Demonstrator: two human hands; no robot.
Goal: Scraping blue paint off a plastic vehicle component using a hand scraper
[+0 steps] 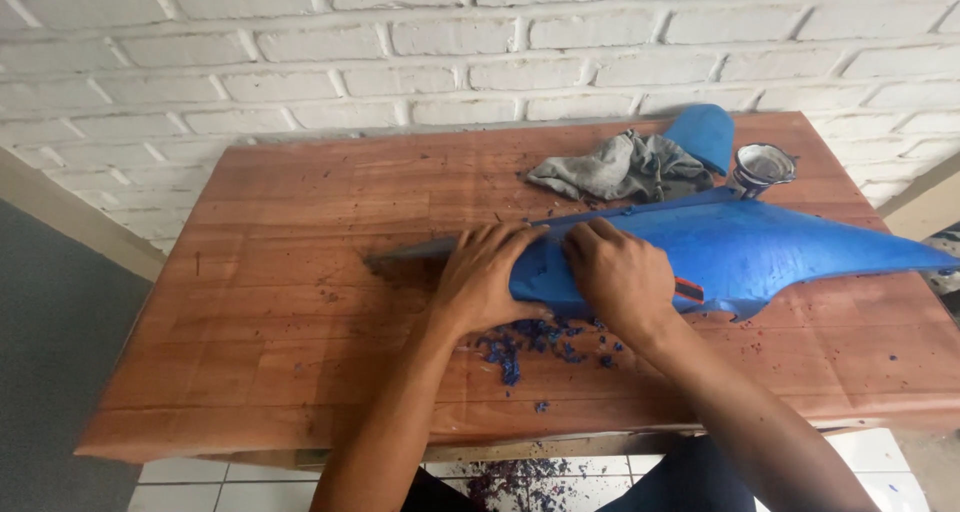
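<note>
A long blue plastic panel (pixel 780 247), pointed at both ends, lies across the wooden table (pixel 280 352). Its left tip is bare grey. My left hand (pixel 485 277) presses flat on the panel near that grey tip. My right hand (pixel 620 277) rests on the blue surface beside it, fingers curled against the panel; whether it holds a tool is hidden. Blue paint flakes (pixel 530 342) lie scattered on the table just below both hands.
A crumpled grey rag (pixel 620 167) and a small open metal tin (pixel 762 165) sit at the back of the table, next to a smaller blue piece (pixel 705 132). A white brick wall (pixel 480 42) stands behind. More flakes lie on the tiled floor (pixel 530 477).
</note>
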